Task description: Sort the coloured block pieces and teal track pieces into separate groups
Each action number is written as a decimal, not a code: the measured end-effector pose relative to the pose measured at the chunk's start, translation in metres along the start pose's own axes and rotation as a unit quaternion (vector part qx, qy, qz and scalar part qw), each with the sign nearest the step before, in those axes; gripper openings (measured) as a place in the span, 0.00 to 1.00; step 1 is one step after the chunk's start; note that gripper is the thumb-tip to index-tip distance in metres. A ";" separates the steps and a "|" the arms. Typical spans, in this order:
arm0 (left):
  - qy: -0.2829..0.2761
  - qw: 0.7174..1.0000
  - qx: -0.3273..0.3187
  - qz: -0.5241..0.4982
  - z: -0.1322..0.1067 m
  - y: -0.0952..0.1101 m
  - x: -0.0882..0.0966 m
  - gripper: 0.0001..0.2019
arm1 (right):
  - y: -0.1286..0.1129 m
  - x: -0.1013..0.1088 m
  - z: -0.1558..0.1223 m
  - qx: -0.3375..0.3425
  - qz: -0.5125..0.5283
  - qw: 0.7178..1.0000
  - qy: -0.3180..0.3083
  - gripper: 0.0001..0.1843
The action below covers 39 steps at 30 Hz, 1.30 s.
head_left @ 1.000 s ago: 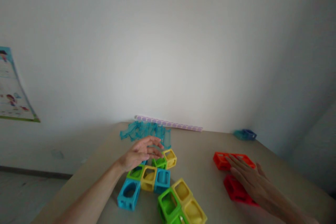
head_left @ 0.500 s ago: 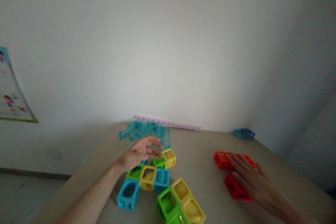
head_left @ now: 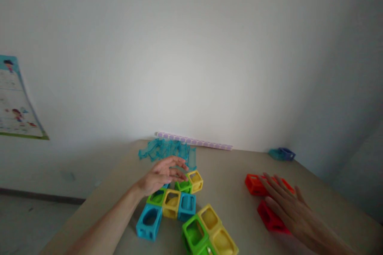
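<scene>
Little had changed over the last second beyond a slight swing of our view, leaving the arrangement undisturbed. At lower centre, our left hand hung loosely open, gripping nothing, by the coloured blocks; at lower right, our right hand spread flat over the red blocks, grasping neither, contact unclear.

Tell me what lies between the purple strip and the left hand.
In the head view, a cluster of see-through teal pieces lies between the purple strip and the left hand.
</scene>
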<state>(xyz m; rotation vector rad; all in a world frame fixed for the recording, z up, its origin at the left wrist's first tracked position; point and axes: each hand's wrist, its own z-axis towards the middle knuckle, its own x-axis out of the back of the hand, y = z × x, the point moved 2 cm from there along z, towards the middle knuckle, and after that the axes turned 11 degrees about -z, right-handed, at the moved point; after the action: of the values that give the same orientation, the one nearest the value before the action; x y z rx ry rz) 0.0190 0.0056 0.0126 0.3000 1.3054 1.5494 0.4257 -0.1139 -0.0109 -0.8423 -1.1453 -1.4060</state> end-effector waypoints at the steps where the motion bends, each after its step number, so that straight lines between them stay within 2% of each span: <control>1: 0.001 1.000 0.001 0.000 0.000 0.000 0.000 0.27 | -0.007 0.008 0.003 0.006 0.002 1.000 0.023 0.30; 4: 0.005 1.000 -0.003 -0.012 0.000 0.001 -0.001 0.26 | -0.040 0.039 0.015 0.048 0.025 0.994 0.095 0.27; 6: 0.015 0.999 -0.017 -0.039 0.000 0.003 -0.001 0.25 | -0.068 0.063 0.028 0.084 0.069 0.986 0.125 0.21; 10: 0.067 0.992 -0.064 -0.087 -0.002 0.009 0.005 0.23 | -0.119 0.096 0.066 0.120 0.160 0.975 0.098 0.17; 14: 0.171 0.976 -0.130 -0.038 -0.004 0.013 0.019 0.15 | -0.153 0.108 0.105 0.157 0.155 0.975 0.021 0.16; 17: 0.284 0.941 -0.169 0.067 -0.005 0.011 0.031 0.07 | -0.175 0.109 0.123 0.193 0.148 0.970 -0.023 0.16; 20: 0.330 0.920 -0.163 0.136 -0.004 0.006 0.039 0.07 | -0.192 0.103 0.130 0.224 0.129 0.965 -0.052 0.18; 25: 0.317 0.905 -0.114 0.258 -0.003 0.003 0.036 0.06 | -0.199 0.083 0.131 0.274 0.071 0.955 -0.089 0.25; 29: 0.262 0.898 -0.095 0.340 -0.004 0.005 0.030 0.06 | -0.197 0.071 0.131 0.274 0.036 0.955 -0.112 0.27; 34: 0.145 0.918 -0.065 0.363 -0.003 0.001 0.028 0.06 | -0.198 0.067 0.132 0.280 0.030 0.954 -0.101 0.23; 39: 0.112 0.914 -0.032 0.389 -0.003 -0.001 0.024 0.08 | -0.201 0.070 0.133 0.270 0.031 0.959 -0.084 0.20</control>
<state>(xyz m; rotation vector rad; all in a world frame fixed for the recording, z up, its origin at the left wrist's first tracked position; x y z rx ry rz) 0.0070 0.0235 0.0006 0.6746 1.3857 2.3464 0.2035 -0.0182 0.0555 -0.6015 -1.5272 -0.9083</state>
